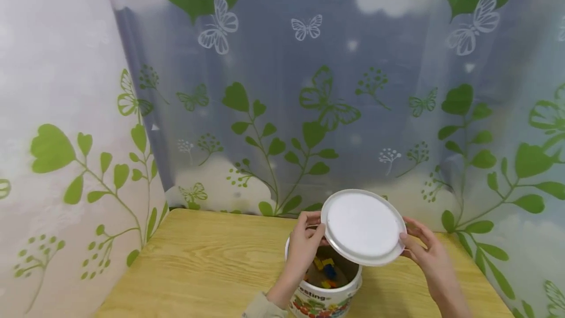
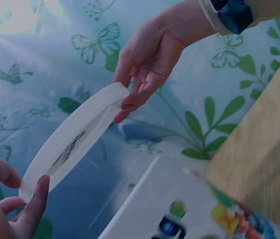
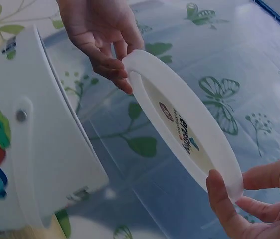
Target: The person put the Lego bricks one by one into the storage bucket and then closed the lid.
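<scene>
A round white lid (image 1: 364, 227) is held tilted above a white bucket (image 1: 326, 298) by both hands. My left hand (image 1: 304, 244) pinches the lid's left edge, thumb on one face and fingers on the other. At the opposite edge my right hand (image 1: 425, 251) grips the rim the same way. Printed lettering (image 3: 183, 132) shows on the lid's outer face in the right wrist view. Inside the uncovered bucket lie several yellow, blue and orange blocks (image 1: 329, 271); the lid and left hand hide part of its mouth.
The bucket stands on a wooden table (image 1: 212, 254) near its front. Behind the table hangs a curtain (image 1: 273, 112) printed with green leaves and butterflies, and a similar printed sheet (image 1: 66, 112) rises at the left.
</scene>
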`<state>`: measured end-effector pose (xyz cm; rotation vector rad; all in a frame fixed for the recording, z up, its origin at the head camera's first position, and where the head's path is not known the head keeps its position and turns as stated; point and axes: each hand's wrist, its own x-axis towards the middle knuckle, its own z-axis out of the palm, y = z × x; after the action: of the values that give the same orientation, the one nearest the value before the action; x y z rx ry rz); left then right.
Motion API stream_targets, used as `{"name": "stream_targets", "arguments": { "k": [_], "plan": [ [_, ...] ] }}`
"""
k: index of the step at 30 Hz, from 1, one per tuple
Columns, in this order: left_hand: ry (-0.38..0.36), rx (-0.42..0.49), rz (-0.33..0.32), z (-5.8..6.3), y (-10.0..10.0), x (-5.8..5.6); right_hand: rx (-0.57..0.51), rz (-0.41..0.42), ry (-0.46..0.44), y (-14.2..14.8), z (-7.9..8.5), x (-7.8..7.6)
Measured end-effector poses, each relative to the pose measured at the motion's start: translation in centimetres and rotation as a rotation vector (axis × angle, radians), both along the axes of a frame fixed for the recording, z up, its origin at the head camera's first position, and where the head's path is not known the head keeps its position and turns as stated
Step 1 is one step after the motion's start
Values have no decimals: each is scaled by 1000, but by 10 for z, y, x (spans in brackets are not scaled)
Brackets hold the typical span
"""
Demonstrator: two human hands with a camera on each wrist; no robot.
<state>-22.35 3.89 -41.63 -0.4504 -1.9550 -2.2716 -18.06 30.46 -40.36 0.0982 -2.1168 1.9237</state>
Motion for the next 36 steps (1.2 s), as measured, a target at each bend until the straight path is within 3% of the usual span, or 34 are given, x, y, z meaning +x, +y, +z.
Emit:
{"name": "stream_targets", "arguments": {
  "k": [11,23,29,33,36],
  "plan": [
    [-27,6,1,-10,-54,0,-42,54,-16,-49,-6,1],
    [-43,-15,48,-23,-70,0,-45,87,-47,-61,-17,2],
    [52,26,55,-26,-74,-2,-81,96,-16,-62,-20,2],
    [195,0,81,-25,-77,-5,-106,15,9,-68,-18,1],
    [272,-42,150,-22,-78,-7,-127,-61,41,-71,-14,0]
  ]
}}
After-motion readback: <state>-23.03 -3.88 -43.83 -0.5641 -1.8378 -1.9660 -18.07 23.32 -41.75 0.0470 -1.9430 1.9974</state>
